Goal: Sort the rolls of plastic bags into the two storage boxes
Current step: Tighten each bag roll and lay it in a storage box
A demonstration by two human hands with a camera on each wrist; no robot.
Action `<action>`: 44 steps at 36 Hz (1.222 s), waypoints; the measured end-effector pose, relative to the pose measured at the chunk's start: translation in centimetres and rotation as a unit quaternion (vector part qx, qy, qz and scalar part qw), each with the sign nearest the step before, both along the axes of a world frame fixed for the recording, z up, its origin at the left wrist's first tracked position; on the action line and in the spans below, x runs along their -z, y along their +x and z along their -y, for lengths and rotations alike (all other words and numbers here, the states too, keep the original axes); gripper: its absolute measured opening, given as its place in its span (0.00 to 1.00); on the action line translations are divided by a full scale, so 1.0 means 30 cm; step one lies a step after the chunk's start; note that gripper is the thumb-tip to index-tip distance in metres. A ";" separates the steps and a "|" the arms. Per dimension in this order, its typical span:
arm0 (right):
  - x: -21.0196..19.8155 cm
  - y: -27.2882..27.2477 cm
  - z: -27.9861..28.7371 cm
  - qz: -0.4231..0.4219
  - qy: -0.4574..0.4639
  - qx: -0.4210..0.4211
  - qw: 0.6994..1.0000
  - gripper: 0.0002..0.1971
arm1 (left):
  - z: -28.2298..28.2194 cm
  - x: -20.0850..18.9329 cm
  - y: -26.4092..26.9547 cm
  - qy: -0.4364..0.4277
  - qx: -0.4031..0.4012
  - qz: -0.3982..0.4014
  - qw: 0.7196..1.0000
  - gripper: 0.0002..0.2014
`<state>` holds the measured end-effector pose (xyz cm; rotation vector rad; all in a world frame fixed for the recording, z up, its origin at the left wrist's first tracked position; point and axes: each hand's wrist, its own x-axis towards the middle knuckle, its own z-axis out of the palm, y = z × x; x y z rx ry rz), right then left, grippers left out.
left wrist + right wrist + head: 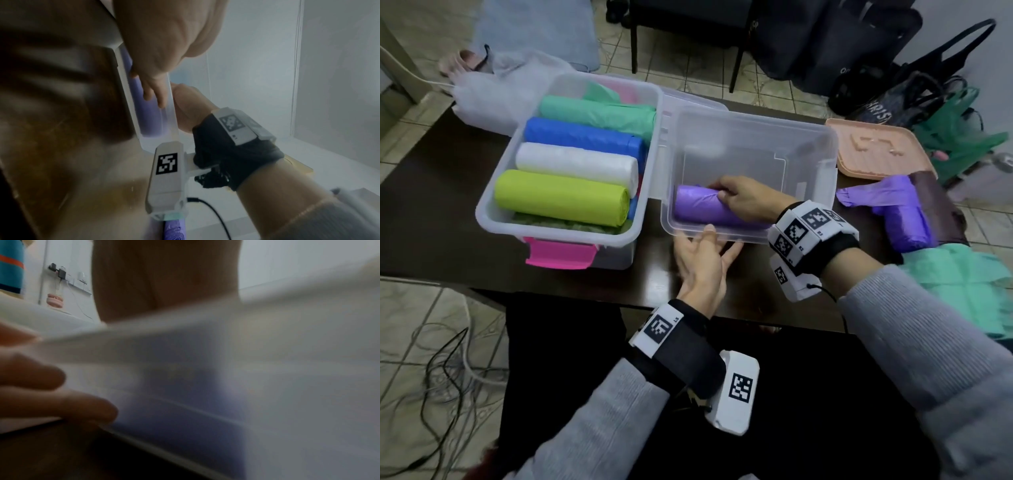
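Note:
A purple roll (698, 209) lies along the near wall inside the clear right box (756, 118). My right hand (739, 200) reaches into that box and grips the roll's right end with curled fingers. My left hand (702, 257) lies outside against the box's near wall, fingers straight and thumb at the rim. In the left wrist view the purple roll (148, 116) shows through the wall beside my left fingers (156, 92). The left box (489, 195) holds lime (561, 197), white (577, 164), blue (582, 135) and green (599, 111) rolls. A second purple roll (904, 219) lies on the table to the right.
A pink lid (880, 150) lies behind the second purple roll. Loose teal plastic (962, 281) is spread at the table's right edge, and a white bag (493, 89) sits behind the left box. Dark bags stand on the floor beyond, and cables lie on the floor at left.

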<state>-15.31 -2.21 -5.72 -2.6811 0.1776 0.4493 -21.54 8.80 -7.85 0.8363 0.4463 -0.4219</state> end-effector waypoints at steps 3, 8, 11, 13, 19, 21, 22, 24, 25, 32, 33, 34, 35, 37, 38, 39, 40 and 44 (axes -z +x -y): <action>0.003 -0.014 0.014 0.077 0.002 0.017 0.997 0.20 | 0.000 -0.008 0.010 0.000 0.001 -0.001 1.000 0.22; -0.072 -0.074 0.086 0.400 0.038 0.144 0.904 0.14 | 0.007 -0.031 0.033 -0.001 -0.001 -0.006 1.000 0.22; -0.097 -0.125 0.133 0.500 0.027 0.253 0.828 0.16 | 0.012 -0.048 0.039 0.006 0.003 -0.009 1.000 0.23; -0.092 -0.156 0.165 0.447 0.078 0.356 0.817 0.22 | 0.018 -0.054 0.042 0.014 0.003 -0.014 1.000 0.23; -0.044 -0.192 0.211 0.203 0.360 0.454 0.789 0.16 | 0.049 -0.089 0.060 0.016 -0.017 -0.048 0.999 0.27; -0.040 -0.197 0.220 0.189 0.405 0.454 0.771 0.22 | 0.058 -0.102 0.070 0.012 -0.025 -0.055 0.998 0.29; -0.041 -0.200 0.222 0.184 0.421 0.447 0.768 0.24 | 0.061 -0.111 0.075 0.012 -0.029 -0.054 0.998 0.29; -0.041 -0.205 0.225 0.173 0.447 0.434 0.763 0.24 | 0.065 -0.123 0.088 0.023 -0.035 -0.054 0.998 0.29; -0.043 -0.205 0.226 0.171 0.452 0.429 0.764 0.22 | 0.066 -0.127 0.095 0.029 -0.034 -0.057 0.997 0.29; -0.056 -0.193 0.231 0.154 0.471 0.429 0.755 0.17 | 0.073 -0.137 0.121 0.041 -0.026 -0.068 0.996 0.24; -0.056 -0.191 0.230 0.154 0.471 0.428 0.756 0.18 | 0.074 -0.140 0.121 0.047 -0.025 -0.068 0.996 0.24; -0.054 -0.190 0.228 0.154 0.469 0.428 0.757 0.18 | 0.075 -0.142 0.121 0.050 -0.026 -0.068 0.996 0.24; -0.051 -0.189 0.227 0.155 0.467 0.428 0.758 0.19 | 0.075 -0.144 0.122 0.050 -0.027 -0.069 0.996 0.24; -0.046 -0.189 0.225 0.159 0.468 0.431 0.755 0.20 | 0.073 -0.148 0.120 0.050 -0.017 -0.074 0.996 0.25; -0.043 -0.190 0.226 0.161 0.471 0.430 0.754 0.20 | 0.072 -0.151 0.120 0.054 -0.011 -0.077 0.995 0.26; -0.042 -0.191 0.228 0.162 0.473 0.428 0.753 0.20 | 0.072 -0.152 0.120 0.058 -0.009 -0.080 0.995 0.26; -0.042 -0.193 0.228 0.164 0.475 0.426 0.752 0.20 | 0.072 -0.151 0.122 0.062 -0.008 -0.081 0.995 0.26; -0.036 -0.204 0.229 0.169 0.485 0.424 0.746 0.21 | 0.071 -0.136 0.131 0.067 0.001 -0.079 0.995 0.25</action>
